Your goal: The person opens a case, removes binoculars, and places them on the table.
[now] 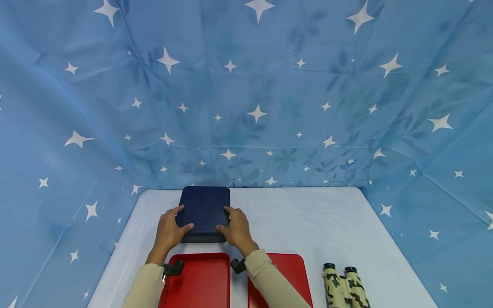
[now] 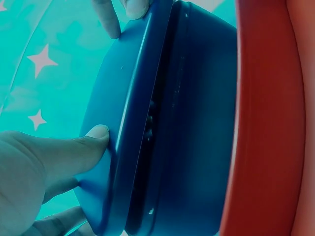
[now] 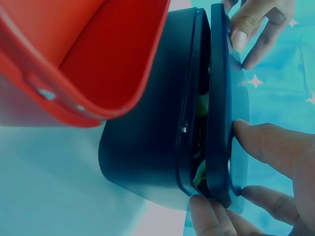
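blue fabric printed with white four-pointed stars and leaf shapes (image 1: 292,98) hangs behind and on both sides of the smooth white worktop (image 1: 308,222); nearer the camera sit an open red plastic bin (image 1: 201,282) and a red rounded rectangular piece (image 1: 286,271); at the back left stands a dark navy rectangular box (image 1: 203,238), its matching navy lid (image 1: 206,209) slightly raised over green bits (image 3: 202,104); camouflage-patterned binoculars (image 1: 344,286) lie far right; the left hand (image 1: 168,229) and right hand (image 1: 236,229), part-curled, grip the lid's opposite sides, thumbs on top
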{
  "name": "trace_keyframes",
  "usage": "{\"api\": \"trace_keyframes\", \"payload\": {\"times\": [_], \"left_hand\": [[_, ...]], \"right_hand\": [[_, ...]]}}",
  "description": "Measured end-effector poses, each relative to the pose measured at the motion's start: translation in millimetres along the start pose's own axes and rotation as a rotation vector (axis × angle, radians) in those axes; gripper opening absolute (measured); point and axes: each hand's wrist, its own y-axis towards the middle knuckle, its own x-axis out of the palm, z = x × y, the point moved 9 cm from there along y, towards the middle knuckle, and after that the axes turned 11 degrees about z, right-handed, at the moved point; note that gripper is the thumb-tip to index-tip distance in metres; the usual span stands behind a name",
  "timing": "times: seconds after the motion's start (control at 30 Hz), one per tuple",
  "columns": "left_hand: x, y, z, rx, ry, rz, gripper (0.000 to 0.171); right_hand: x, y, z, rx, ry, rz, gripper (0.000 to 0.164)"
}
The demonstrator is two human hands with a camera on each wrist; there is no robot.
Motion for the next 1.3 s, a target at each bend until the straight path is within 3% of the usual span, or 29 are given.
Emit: {"api": "trace_keyframes", "payload": {"times": [0.73, 1.1, 1.3], "left_hand": [[1.3, -4.7, 37.5, 0.083, -0.011, 0.052, 0.078], [10.7, -11.6, 45.5, 0.092, -0.035, 0.049, 0.079], [13.9, -14.0, 52.3, 0.132, -0.043, 0.08, 0.078]], "right_hand": [[-32, 1, 11, 0.034, 0.074, 0.04, 0.068], [-42, -3, 24, 0.09, 0.085, 0.058, 0.069], [-51, -4, 29, 0.09, 0.101, 0.078, 0.069]]}}
